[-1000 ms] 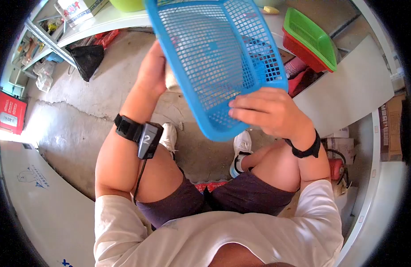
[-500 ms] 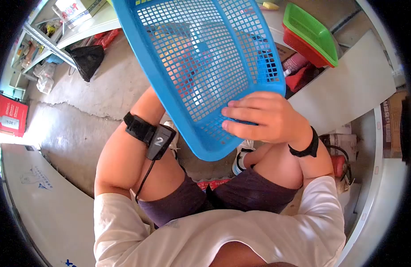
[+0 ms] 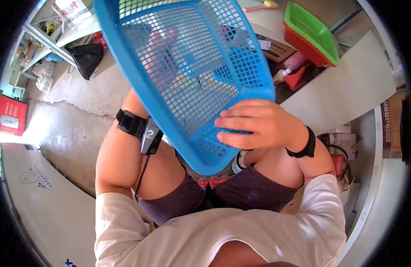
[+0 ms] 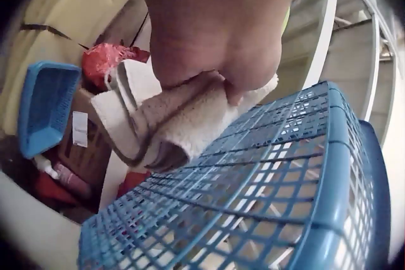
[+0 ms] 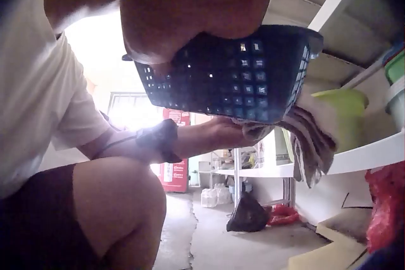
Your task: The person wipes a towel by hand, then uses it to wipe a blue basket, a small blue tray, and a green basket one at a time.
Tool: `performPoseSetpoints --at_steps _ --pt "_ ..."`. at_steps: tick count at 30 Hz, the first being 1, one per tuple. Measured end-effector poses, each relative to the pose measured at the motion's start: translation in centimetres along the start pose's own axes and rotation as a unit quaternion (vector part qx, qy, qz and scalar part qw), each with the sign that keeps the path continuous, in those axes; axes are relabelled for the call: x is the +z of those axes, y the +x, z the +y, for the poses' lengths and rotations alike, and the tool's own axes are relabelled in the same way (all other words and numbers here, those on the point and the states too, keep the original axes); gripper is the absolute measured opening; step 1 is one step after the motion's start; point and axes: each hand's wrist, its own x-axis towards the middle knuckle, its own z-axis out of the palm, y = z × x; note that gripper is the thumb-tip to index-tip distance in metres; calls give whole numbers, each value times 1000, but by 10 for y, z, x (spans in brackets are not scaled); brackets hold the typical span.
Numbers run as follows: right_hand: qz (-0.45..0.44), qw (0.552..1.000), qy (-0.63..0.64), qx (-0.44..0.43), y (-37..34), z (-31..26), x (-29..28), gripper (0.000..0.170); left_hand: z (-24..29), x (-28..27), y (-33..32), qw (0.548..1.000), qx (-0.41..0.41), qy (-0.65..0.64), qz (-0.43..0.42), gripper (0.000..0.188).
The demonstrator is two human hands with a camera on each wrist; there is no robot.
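Observation:
A blue plastic mesh basket (image 3: 210, 165) is held up tilted over the lap, its open side toward the head. My right hand (image 3: 264, 123) grips its near right end, fingers over the wall inside. Behind the basket, my left hand (image 4: 215, 48) holds a bunched, folded towel (image 4: 196, 124), cream with brown bands, against the mesh's outer side. In the right wrist view, the towel (image 5: 310, 143) hangs in folds below the basket (image 5: 221, 74). From the head view, the left hand is mostly hidden by the basket.
Stacked green and red basins (image 3: 312, 35) stand at the upper right. A brush (image 3: 270, 5) lies on the white shelf by them. Below are a cardboard box (image 3: 276, 49) and a white-capped bottle (image 3: 283, 73). A black bag (image 3: 85, 60) hangs at the left shelf.
The basket has come down and left, nearer the lap, with the right hand staying on its end. The left hand has passed from partly visible beside the basket to behind it.

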Motion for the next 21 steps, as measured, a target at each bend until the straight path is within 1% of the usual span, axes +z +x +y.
performPoseSetpoints --at_steps 3,5,8,9,11,15,18,21 --pt "24 1000 -12 -1 -1 3 0 27 -18 2 -3 1000 -18 5 3 29" --pt "63 997 35 -8 1 3 2 27 -30 3 0 999 -39 11 -5 29" --pt "84 990 107 -19 9 0 1 26 -42 5 3 998 -60 15 -17 29" --pt "85 987 133 -23 11 -2 0 25 -41 5 4 998 -60 15 -16 29" --pt "92 987 132 -28 10 -1 3 26 -37 5 1 999 -51 10 -16 30" --pt "87 984 149 -41 8 0 5 27 -12 -1 1 1000 -23 -7 -21 30" --pt "106 984 136 -50 6 -2 16 30 2 -1 -2 1000 -8 -13 -21 30" --pt "120 985 112 -62 6 -3 21 31 3 1 -1 1000 -8 -8 -18 30"
